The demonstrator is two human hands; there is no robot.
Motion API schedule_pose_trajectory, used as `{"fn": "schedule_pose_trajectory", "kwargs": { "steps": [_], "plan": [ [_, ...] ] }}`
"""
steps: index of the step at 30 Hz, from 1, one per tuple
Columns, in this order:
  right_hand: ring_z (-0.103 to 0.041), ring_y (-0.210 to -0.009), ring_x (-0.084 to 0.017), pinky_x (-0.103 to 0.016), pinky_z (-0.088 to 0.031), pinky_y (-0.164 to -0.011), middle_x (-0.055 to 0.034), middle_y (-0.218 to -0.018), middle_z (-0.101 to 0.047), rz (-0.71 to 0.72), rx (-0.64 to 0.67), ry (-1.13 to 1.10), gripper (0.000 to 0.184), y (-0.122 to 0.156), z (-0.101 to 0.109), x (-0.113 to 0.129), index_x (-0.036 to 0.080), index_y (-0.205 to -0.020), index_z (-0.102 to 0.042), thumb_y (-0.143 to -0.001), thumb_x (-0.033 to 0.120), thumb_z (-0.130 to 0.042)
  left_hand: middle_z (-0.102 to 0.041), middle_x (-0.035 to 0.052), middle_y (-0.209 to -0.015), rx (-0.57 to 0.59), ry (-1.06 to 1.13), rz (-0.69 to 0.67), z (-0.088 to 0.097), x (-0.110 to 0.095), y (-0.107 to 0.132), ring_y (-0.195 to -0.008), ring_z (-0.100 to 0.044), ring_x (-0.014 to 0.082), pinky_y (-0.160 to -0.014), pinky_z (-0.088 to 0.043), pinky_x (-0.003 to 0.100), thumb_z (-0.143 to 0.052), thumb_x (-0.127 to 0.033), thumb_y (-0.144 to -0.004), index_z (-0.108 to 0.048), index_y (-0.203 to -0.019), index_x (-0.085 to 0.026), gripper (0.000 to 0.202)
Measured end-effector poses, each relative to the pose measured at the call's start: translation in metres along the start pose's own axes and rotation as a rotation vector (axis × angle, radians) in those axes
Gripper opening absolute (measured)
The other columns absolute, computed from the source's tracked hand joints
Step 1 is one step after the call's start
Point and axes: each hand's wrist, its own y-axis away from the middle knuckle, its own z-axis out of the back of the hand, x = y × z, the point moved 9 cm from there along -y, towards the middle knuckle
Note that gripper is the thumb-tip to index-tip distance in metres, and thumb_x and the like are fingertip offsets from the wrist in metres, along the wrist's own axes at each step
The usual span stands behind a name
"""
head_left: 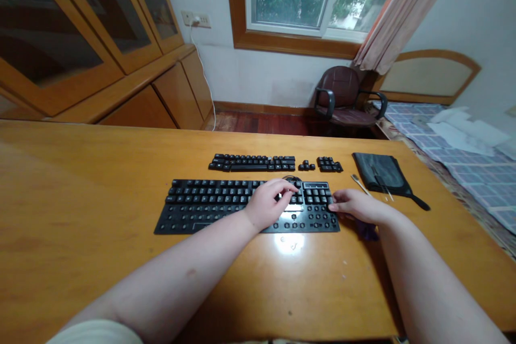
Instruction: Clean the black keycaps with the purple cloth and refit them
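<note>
A black keyboard frame [209,207] lies on the wooden desk [80,183], most of its keycaps off. My left hand [269,203] rests on its right-middle part, fingers curled in a pinch on the keys there; what they hold is hidden. My right hand [353,205] lies at the keyboard's right edge, fingers closed against the frame, with a dark purple cloth [366,230] under the wrist. Rows of removed black keycaps [252,162] sit laid out just behind the keyboard, with two smaller groups [329,164] to their right.
A black tool pouch [381,173] lies at the right with a thin tool [360,184] and a black-handled tool [419,203] beside it. Beyond the desk stand a brown chair [342,97], wooden cabinets [121,37] and a bed [463,156].
</note>
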Motion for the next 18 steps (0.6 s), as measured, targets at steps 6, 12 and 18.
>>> {"fn": "schedule_pose_trajectory", "kwargs": {
  "steps": [6,12,18],
  "plan": [
    [-0.046,-0.046,-0.010,-0.022,-0.034,-0.044,0.0003,-0.057,-0.057,-0.001,0.012,0.056,0.038,0.007,0.002,0.007,0.018,-0.069,-0.053,-0.071,0.055,-0.057,-0.066,0.0038,-0.087,0.000,-0.003,0.005,0.000,0.001,0.000,-0.084,-0.061,0.0154,-0.079,-0.049,0.030,-0.050,-0.014,-0.083,-0.063,-0.086,-0.018,0.015],
    [-0.054,-0.054,-0.014,-0.025,-0.037,-0.051,-0.0031,-0.060,-0.063,0.004,-0.232,0.369,0.038,0.016,0.024,0.020,0.018,-0.062,-0.058,-0.073,0.054,-0.056,-0.066,0.0039,-0.086,0.001,-0.005,-0.001,0.000,0.000,0.000,-0.083,-0.061,0.0155,-0.079,-0.049,0.030,-0.049,-0.015,-0.083,-0.063,-0.086,-0.019,0.015],
    [-0.056,-0.054,-0.015,-0.025,-0.035,-0.050,-0.0031,-0.060,-0.064,-0.033,-0.273,0.494,0.028,0.020,0.017,0.031,0.019,-0.062,-0.058,-0.075,0.044,-0.055,-0.066,0.0034,-0.086,0.003,-0.013,0.002,0.000,0.000,0.000,-0.083,-0.061,0.0151,-0.079,-0.049,0.029,-0.049,-0.015,-0.084,-0.063,-0.086,-0.019,0.014]
  ]
}}
